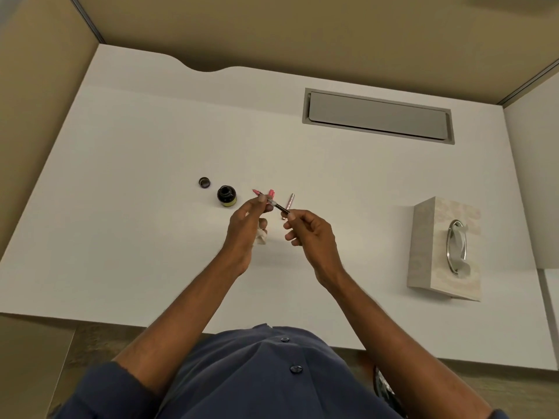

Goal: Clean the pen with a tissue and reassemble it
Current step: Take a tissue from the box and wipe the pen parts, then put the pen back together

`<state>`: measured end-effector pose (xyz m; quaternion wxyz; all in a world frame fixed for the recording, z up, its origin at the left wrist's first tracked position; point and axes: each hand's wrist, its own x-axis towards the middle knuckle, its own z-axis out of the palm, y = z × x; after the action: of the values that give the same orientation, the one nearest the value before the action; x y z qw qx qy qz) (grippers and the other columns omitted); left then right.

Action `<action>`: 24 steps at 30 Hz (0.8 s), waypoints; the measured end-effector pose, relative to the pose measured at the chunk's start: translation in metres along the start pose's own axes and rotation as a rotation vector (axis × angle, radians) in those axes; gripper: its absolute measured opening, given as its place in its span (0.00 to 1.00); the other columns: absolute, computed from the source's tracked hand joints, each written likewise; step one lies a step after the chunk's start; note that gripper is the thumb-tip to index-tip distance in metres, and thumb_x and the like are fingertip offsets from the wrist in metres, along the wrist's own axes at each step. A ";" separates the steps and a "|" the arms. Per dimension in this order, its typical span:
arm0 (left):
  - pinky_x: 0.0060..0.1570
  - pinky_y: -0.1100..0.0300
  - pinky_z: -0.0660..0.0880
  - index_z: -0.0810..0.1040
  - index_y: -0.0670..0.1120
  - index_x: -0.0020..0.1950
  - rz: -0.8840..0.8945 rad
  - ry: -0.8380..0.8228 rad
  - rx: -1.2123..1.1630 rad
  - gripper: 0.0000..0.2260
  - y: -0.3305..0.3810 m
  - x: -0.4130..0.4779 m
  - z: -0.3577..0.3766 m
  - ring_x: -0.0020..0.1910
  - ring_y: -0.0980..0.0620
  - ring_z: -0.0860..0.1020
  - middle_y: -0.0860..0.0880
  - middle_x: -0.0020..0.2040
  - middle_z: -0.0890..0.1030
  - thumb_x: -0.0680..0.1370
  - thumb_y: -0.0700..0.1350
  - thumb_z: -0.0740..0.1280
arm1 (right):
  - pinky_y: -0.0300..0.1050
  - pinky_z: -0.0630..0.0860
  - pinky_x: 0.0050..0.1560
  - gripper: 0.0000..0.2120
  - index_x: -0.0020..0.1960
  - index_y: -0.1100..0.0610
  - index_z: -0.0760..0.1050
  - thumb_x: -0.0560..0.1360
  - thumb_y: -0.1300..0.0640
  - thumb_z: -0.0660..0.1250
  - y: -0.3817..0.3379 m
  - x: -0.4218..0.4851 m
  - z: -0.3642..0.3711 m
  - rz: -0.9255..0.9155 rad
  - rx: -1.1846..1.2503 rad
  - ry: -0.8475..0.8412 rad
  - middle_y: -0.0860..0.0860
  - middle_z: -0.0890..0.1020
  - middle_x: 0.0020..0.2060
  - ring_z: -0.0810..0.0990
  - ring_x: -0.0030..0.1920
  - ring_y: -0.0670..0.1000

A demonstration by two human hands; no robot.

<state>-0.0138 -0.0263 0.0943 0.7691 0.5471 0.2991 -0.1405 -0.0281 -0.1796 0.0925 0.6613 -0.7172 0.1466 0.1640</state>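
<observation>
1. White bench point(151, 140): open ink bottle point(227, 196), cap point(204, 182), tissue box point(444, 249).
2. Left hand point(246, 225) pinches pen point(272, 202) near nib end, tissue point(262, 237) tucked in lower fingers.
3. Right hand point(308, 234) pinches pen's dark rear end.
4. Pen held above bench, between hands; barrel point(288, 204) on bench behind.

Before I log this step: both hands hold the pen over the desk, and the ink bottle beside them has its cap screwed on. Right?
Not quite. The head view shows the ink bottle open, its cap lying apart on the desk. Both the left hand and right hand do hold the pen.
</observation>
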 end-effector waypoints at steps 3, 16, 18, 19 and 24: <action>0.33 0.60 0.65 0.84 0.52 0.51 0.013 0.088 0.036 0.08 -0.002 0.003 -0.011 0.34 0.55 0.69 0.56 0.45 0.85 0.81 0.51 0.67 | 0.41 0.78 0.42 0.12 0.55 0.54 0.84 0.83 0.48 0.66 0.003 0.010 -0.002 0.023 -0.014 0.006 0.49 0.85 0.43 0.83 0.39 0.46; 0.26 0.65 0.65 0.86 0.45 0.49 -0.045 0.194 -0.074 0.07 0.003 0.013 -0.033 0.33 0.56 0.73 0.49 0.43 0.86 0.77 0.47 0.73 | 0.44 0.74 0.50 0.13 0.53 0.57 0.79 0.73 0.52 0.77 0.051 0.142 0.009 -0.055 -0.629 0.193 0.53 0.81 0.49 0.79 0.47 0.50; 0.26 0.67 0.66 0.86 0.43 0.50 -0.081 0.202 -0.074 0.08 0.006 0.014 -0.035 0.35 0.57 0.77 0.49 0.41 0.85 0.77 0.47 0.73 | 0.44 0.69 0.47 0.17 0.53 0.58 0.76 0.72 0.52 0.78 0.059 0.148 0.012 -0.047 -0.683 0.203 0.52 0.76 0.48 0.76 0.46 0.52; 0.25 0.68 0.66 0.85 0.43 0.49 -0.097 0.204 -0.085 0.07 0.007 0.014 -0.036 0.36 0.57 0.79 0.49 0.41 0.85 0.77 0.46 0.73 | 0.44 0.67 0.46 0.18 0.53 0.59 0.74 0.72 0.52 0.78 0.063 0.150 0.012 -0.037 -0.690 0.205 0.52 0.75 0.48 0.75 0.46 0.53; 0.23 0.70 0.68 0.84 0.41 0.48 -0.178 0.179 -0.274 0.03 0.008 0.017 -0.042 0.44 0.52 0.87 0.46 0.42 0.86 0.79 0.40 0.71 | 0.42 0.67 0.47 0.18 0.58 0.59 0.71 0.72 0.60 0.73 0.069 0.154 0.015 -0.015 -0.693 0.244 0.54 0.80 0.50 0.76 0.46 0.51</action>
<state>-0.0090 0.0172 0.0803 0.7912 0.4189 0.4301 -0.1165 0.0812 -0.1698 -0.0367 0.3577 -0.9140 0.1551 0.1123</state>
